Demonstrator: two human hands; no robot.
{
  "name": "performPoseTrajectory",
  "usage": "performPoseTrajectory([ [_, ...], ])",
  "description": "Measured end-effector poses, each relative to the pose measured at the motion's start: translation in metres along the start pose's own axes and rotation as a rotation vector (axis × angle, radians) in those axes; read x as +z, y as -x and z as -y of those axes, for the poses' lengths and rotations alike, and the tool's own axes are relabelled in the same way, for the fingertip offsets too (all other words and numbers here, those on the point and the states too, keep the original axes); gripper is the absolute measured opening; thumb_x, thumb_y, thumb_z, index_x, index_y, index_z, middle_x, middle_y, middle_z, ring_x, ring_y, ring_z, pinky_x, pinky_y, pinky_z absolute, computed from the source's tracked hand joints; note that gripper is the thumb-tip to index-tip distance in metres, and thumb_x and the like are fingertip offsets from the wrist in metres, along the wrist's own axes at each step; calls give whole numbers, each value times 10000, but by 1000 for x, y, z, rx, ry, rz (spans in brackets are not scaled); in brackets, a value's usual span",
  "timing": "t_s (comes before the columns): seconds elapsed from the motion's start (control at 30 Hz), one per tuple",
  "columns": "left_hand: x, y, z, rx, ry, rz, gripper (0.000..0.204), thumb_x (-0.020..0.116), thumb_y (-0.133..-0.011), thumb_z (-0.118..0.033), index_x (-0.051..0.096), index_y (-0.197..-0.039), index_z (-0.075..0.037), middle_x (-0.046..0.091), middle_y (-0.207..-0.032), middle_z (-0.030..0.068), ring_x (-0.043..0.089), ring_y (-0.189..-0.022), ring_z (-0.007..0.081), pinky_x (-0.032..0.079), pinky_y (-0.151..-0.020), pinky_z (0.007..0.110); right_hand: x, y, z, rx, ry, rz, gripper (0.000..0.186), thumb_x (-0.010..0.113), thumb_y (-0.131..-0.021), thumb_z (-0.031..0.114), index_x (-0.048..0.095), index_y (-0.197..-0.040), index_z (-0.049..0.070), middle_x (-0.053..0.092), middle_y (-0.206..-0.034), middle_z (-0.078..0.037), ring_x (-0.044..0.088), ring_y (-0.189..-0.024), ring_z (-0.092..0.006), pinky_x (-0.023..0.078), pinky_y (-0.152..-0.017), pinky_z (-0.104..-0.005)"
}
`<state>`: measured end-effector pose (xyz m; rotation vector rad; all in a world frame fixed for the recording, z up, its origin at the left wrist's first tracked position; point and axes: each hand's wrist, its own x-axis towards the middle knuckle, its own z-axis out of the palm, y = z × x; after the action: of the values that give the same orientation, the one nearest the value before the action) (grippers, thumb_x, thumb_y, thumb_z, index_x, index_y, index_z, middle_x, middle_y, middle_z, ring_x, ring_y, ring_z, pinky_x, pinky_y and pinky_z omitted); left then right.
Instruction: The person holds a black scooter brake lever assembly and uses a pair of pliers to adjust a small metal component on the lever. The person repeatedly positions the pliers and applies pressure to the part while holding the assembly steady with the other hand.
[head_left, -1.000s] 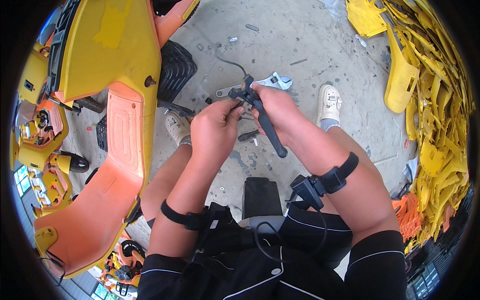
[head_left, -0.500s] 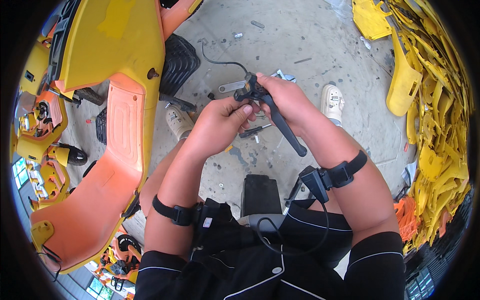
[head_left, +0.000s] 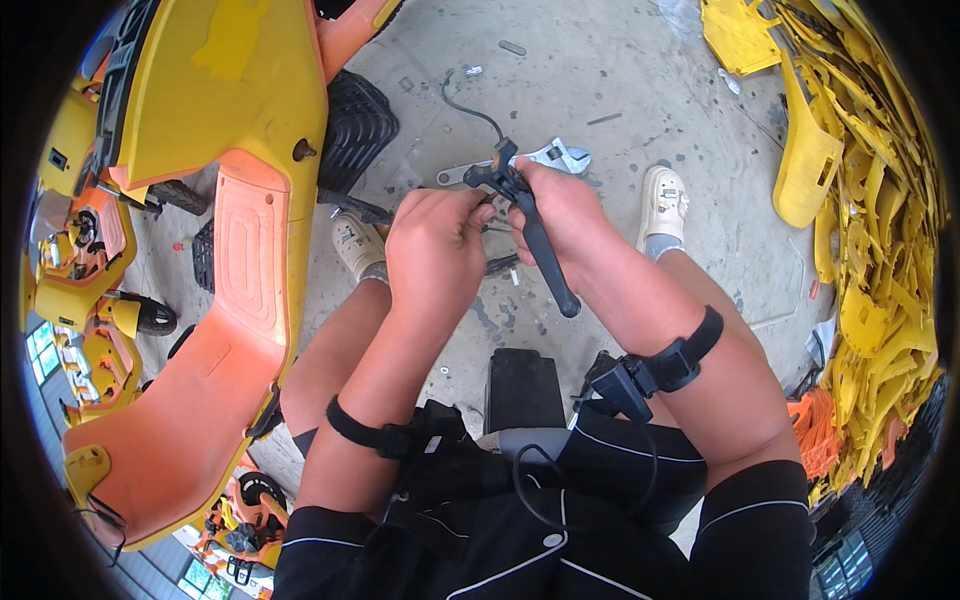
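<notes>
A black lever assembly (head_left: 539,242) with a thin dark cable (head_left: 480,112) is held between my hands. My left hand (head_left: 436,240) is closed at the housing's left side, fingertips curled under; whether it pinches a smaller part there is hidden. My right hand (head_left: 569,225) grips the housing from the right, thumb near the top, with the long lever pointing down toward me. Silver wrenches (head_left: 563,158) lie on the concrete floor just beyond the housing. More small dark tools or parts lie below my hands, partly hidden.
A yellow and orange vehicle body (head_left: 250,250) stands at my left, with a black ribbed part (head_left: 360,120) beside it and similar vehicles behind. A tall pile of yellow panels (head_left: 860,280) is at my right. A black block-like object (head_left: 525,390) sits between my legs on the concrete floor (head_left: 620,90).
Since half a second ago my left hand has rolled over, hiding more of its thumb, and the lever assembly has shifted slightly down and left, turning more upright, with my right hand on it.
</notes>
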<state>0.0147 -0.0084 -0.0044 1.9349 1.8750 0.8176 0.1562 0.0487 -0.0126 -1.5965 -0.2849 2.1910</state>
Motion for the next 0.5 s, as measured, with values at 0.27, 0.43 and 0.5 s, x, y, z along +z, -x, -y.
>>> performPoseTrajectory([
  [0.27,-12,2,10,-485,651,424,158,603,-971,-153,659,-962,-5,661,-791,55,622,-711,134,513,-648,314,-7,10,16,-143,290,75,360,455,-1024,393,579,-900,79,528,-653,-16,457,-516,-112,318,-450,-270],
  [0.43,-27,-9,7,-571,1004,691,241,515,-1036,-185,647,-1106,4,652,-869,25,619,-735,116,530,-685,272,-10,24,28,-226,386,177,330,529,-1006,428,586,-903,119,485,-570,33,393,-436,-64,289,-405,-228],
  [0.5,-24,-7,6,-543,1049,699,241,515,-1037,-177,657,-1115,1,658,-870,22,618,-740,117,533,-704,280,-8,25,25,-218,358,203,331,527,-1007,429,582,-902,120,488,-570,26,390,-429,-67,291,-402,-229],
])
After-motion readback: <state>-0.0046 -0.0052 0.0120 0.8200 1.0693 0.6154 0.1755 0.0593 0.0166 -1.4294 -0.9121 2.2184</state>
